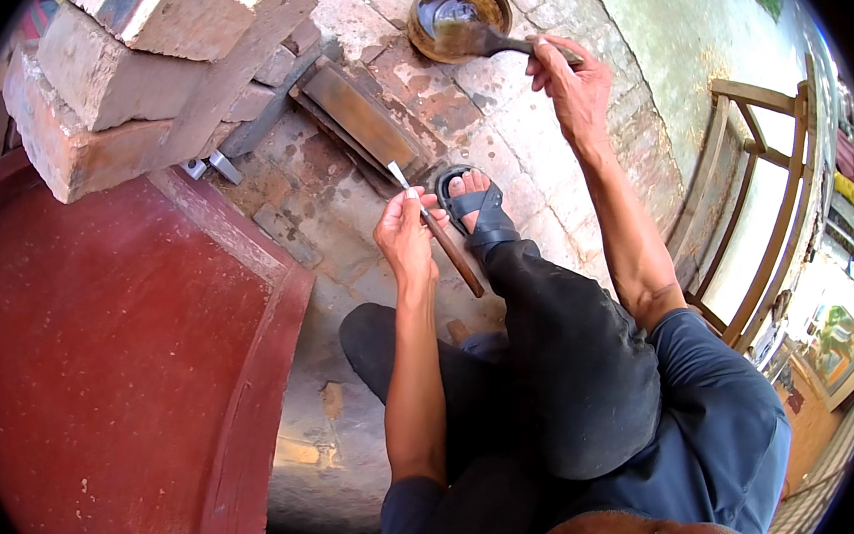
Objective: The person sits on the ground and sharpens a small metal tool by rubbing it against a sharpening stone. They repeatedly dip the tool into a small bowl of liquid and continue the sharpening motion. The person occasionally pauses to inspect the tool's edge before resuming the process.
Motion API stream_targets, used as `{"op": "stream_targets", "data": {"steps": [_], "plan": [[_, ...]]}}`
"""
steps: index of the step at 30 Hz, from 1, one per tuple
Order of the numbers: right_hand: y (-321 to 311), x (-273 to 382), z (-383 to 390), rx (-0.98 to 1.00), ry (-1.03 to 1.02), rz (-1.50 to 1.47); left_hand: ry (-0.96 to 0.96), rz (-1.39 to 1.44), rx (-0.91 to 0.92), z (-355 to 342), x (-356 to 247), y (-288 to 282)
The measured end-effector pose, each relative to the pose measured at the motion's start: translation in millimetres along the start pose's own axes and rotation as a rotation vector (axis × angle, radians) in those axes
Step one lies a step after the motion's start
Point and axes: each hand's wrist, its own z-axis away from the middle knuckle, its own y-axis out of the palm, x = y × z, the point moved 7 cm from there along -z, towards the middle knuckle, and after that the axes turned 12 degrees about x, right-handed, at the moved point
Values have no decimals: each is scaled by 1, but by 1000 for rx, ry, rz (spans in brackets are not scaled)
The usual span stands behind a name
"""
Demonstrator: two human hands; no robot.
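My left hand [405,237] is closed around a chisel [456,257]. The chisel's bright blade points away from me, close to the near end of a brown, wet-looking sharpening stone [360,114], and its wooden handle slants down to the right. Farther off, my right hand [578,84] grips the dark handle of a flat brush [477,38]. The brush's wide end rests in or over a round, rusty pan [419,39] that holds a little shiny liquid. I cannot tell how deep the bristles dip.
Stacked bricks [116,81] rise at the far left, above a red painted surface [104,363]. My sandalled foot [478,208] stands on the brick floor [540,173] just right of the chisel. A wooden frame [756,181] lies to the right, with a small framed picture [840,350] nearer me.
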Motion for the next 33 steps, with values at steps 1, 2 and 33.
{"op": "stream_targets", "data": {"steps": [1,2,33], "plan": [[6,-3,7,54,70,-45,-1,0,1,-1,1,-1],[17,-9,17,84,125,-144,-1,0,1,-1,3,-3],[-12,-47,-21,-153,134,334,148,138,-209,-9,-19,-4]]}}
